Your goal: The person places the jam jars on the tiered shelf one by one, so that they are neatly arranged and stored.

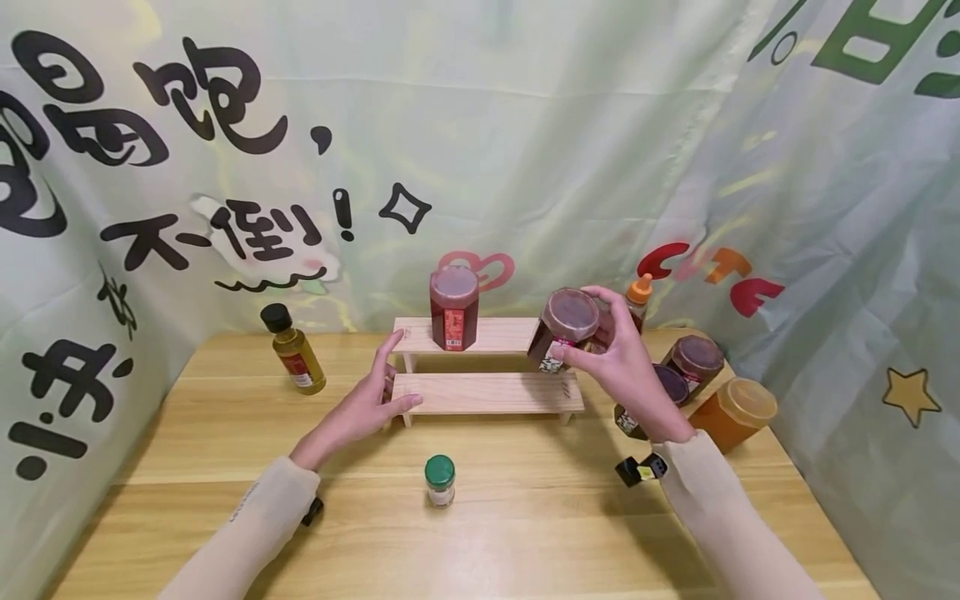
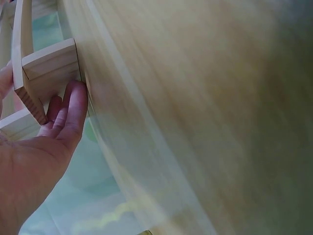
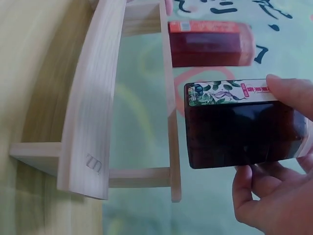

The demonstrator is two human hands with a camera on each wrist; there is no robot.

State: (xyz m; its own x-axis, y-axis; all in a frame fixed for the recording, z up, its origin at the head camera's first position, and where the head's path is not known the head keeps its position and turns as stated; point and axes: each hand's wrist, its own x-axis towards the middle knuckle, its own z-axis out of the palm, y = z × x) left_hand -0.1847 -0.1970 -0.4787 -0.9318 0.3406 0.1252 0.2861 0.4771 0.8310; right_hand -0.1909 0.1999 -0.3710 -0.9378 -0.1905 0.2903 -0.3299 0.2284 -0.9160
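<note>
A dark jar (image 1: 566, 332) hangs tilted over the right end of the wooden step shelf (image 1: 487, 392) — the right hand (image 1: 626, 367) has its grip clamped around it. The left hand (image 1: 367, 404), fingers straight and apart, touches the shelf's left end. Another jar (image 1: 453, 307) stands on the upper step — all on the bench (image 1: 525, 517).

You have two hands in view, the left hand (image 1: 365, 406) and the right hand (image 1: 628, 367). You have one two-step wooden rack (image 1: 486, 392). Count four dark jars: one on the top step (image 1: 453, 307), one held (image 1: 564, 328), two on the table (image 1: 694, 362) (image 1: 669, 388). Add one amber jar (image 1: 735, 413), one oil bottle (image 1: 294, 350), one orange-capped bottle (image 1: 639, 298) and one green-lidded small jar (image 1: 440, 481).
</note>
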